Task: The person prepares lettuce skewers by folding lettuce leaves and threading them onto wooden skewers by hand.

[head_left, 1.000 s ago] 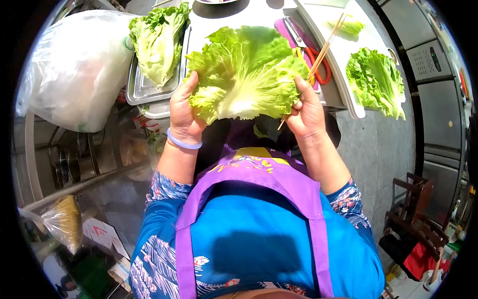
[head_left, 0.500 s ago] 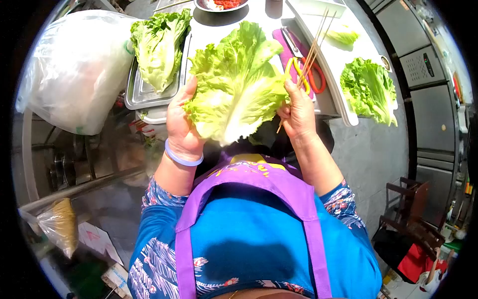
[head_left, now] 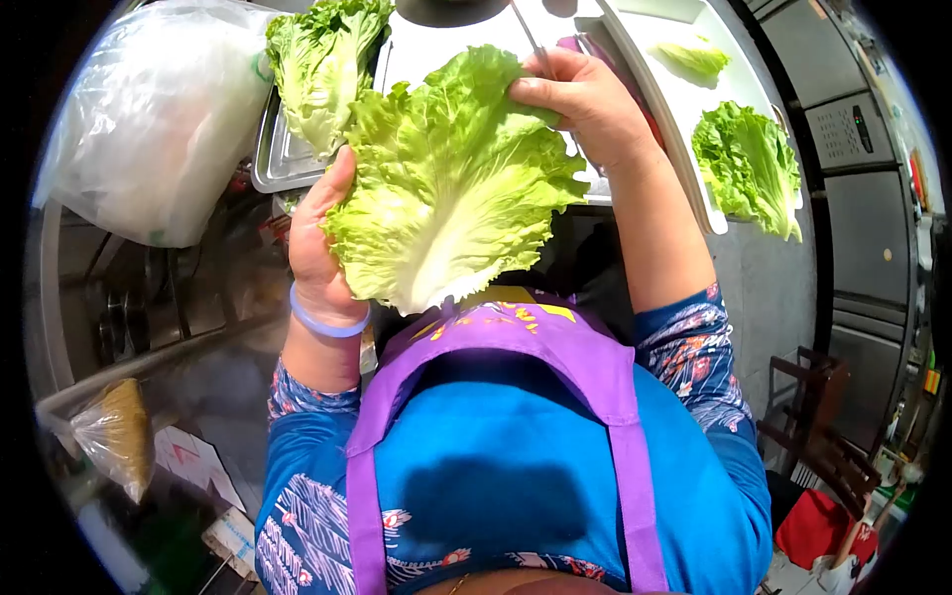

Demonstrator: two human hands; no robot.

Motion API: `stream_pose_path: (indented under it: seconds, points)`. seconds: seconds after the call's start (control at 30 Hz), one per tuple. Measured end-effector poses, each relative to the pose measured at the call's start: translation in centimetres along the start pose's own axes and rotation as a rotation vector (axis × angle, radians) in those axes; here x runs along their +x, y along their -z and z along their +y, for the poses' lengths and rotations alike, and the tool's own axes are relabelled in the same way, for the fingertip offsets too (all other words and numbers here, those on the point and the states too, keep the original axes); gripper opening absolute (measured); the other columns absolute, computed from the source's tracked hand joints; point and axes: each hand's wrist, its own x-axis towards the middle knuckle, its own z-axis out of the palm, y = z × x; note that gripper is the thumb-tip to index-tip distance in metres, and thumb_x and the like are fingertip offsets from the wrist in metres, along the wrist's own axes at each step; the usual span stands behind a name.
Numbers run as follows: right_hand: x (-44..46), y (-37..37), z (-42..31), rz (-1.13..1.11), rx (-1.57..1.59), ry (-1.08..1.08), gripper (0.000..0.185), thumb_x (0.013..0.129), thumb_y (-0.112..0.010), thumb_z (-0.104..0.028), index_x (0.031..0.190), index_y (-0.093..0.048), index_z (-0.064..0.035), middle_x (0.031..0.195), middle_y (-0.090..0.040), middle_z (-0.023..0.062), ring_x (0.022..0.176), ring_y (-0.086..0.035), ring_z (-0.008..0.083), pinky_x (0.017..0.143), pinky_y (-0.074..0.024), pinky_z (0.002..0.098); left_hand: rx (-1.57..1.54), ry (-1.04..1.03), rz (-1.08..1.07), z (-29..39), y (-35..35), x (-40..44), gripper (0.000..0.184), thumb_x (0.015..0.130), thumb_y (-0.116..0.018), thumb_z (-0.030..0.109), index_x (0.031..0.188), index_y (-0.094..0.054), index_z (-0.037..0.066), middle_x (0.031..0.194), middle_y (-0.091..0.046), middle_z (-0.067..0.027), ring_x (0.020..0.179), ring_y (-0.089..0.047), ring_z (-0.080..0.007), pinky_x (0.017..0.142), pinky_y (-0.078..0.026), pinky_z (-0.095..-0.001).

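Note:
A broad green lettuce leaf [head_left: 446, 188], pale at its stem end, is spread in front of my apron. My left hand [head_left: 322, 238], with a lilac bangle at the wrist, grips the leaf's left edge. At the leaf's upper right, my right hand [head_left: 587, 104] is closed on thin skewers [head_left: 529, 30], which poke out above the fingers. Its fingertips touch or nearly touch the leaf; I cannot tell which. Behind this hand, the scissors seen earlier are mostly covered. A head of lettuce [head_left: 322, 79] rests over the metal tray [head_left: 266, 164] at the left.
A large clear plastic bag [head_left: 159, 119] bulges at the left. On the right, a white tray [head_left: 659, 109] carries a small leaf [head_left: 694, 58] and a lettuce bunch [head_left: 749, 164] overhanging its end. A wooden chair [head_left: 813, 397] stands lower right.
My right hand has moved up and inward with the skewers, from the leaf's right side to its upper right. My left hand and the leaf have shifted left and slightly down.

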Motion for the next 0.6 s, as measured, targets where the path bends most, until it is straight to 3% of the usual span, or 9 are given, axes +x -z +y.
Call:
stream_pose_path:
  seconds: [0.13, 0.2, 0.3, 0.43, 0.53, 0.6]
  points:
    - [-0.8, -1.5, 1.9, 0.163, 0.204, -0.099, 0.023, 0.077, -0.074, -0.02, 0.09, -0.062, -0.0054, 0.082, -0.061, 0.0018, 0.069, -0.055, 0.0108, 0.056, -0.0446, 0.0239, 0.04, -0.095, 0.075, 0.1, 0.5, 0.1, 0.045, 0.099, -0.037, 0.028, 0.135, -0.042, 0.001, 0.133, -0.049, -0.0203, 0.12, -0.05, -0.0342, 0.105, -0.036, -0.0488]
    - [-1.0, -1.3, 2.4, 0.152, 0.188, -0.217, 0.022, 0.076, -0.075, -0.019, 0.091, -0.061, -0.0116, 0.081, -0.06, -0.0046, 0.073, -0.058, 0.0054, 0.059, -0.0499, 0.0227, -0.007, -0.065, 0.071, 0.1, 0.6, 0.3, 0.047, 0.098, -0.038, 0.03, 0.135, -0.042, 0.001, 0.132, -0.049, -0.0206, 0.12, -0.05, -0.035, 0.105, -0.036, -0.0493]
    - [-1.7, -1.5, 2.1, 0.167, 0.253, -0.255, 0.02, 0.076, -0.074, -0.018, 0.09, -0.06, -0.0117, 0.082, -0.06, -0.0044, 0.074, -0.058, 0.0051, 0.062, -0.0494, 0.0244, 0.019, -0.094, 0.06, -0.5, 1.1, 0.8, 0.049, 0.097, -0.039, 0.032, 0.135, -0.041, 0.001, 0.133, -0.049, -0.0207, 0.12, -0.049, -0.0361, 0.104, -0.036, -0.0496]
    - [-2.0, -1.5, 2.5, 0.157, 0.302, -0.226, 0.021, 0.077, -0.073, -0.017, 0.093, -0.061, -0.0114, 0.083, -0.06, -0.0045, 0.073, -0.056, 0.0046, 0.064, -0.0472, 0.0228, 0.002, -0.121, 0.046, -0.9, 1.5, 1.0, 0.05, 0.097, -0.039, 0.033, 0.135, -0.041, 0.0, 0.134, -0.048, -0.0209, 0.12, -0.049, -0.0364, 0.104, -0.036, -0.0497]
    - [-1.6, -0.9, 3.7, 0.144, 0.272, -0.102, 0.029, 0.076, -0.074, -0.02, 0.094, -0.059, -0.0034, 0.085, -0.06, 0.0026, 0.076, -0.055, 0.0114, 0.06, -0.0449, 0.0246, 0.012, -0.13, 0.009, -0.8, 1.8, 1.2, 0.05, 0.097, -0.039, 0.032, 0.136, -0.04, 0.0, 0.133, -0.048, -0.0211, 0.12, -0.05, -0.0356, 0.103, -0.037, -0.0494]
    - [-1.7, -0.8, 3.3, 0.156, 0.269, -0.109, 0.017, 0.079, -0.071, -0.015, 0.094, -0.064, -0.0089, 0.082, -0.061, -0.0037, 0.064, -0.051, 0.0032, 0.056, -0.0406, 0.0173, 0.033, -0.154, 0.023, -0.7, 1.9, 1.3, 0.049, 0.098, -0.038, 0.032, 0.135, -0.041, 0.0, 0.133, -0.049, -0.0209, 0.12, -0.05, -0.0348, 0.103, -0.037, -0.0487]
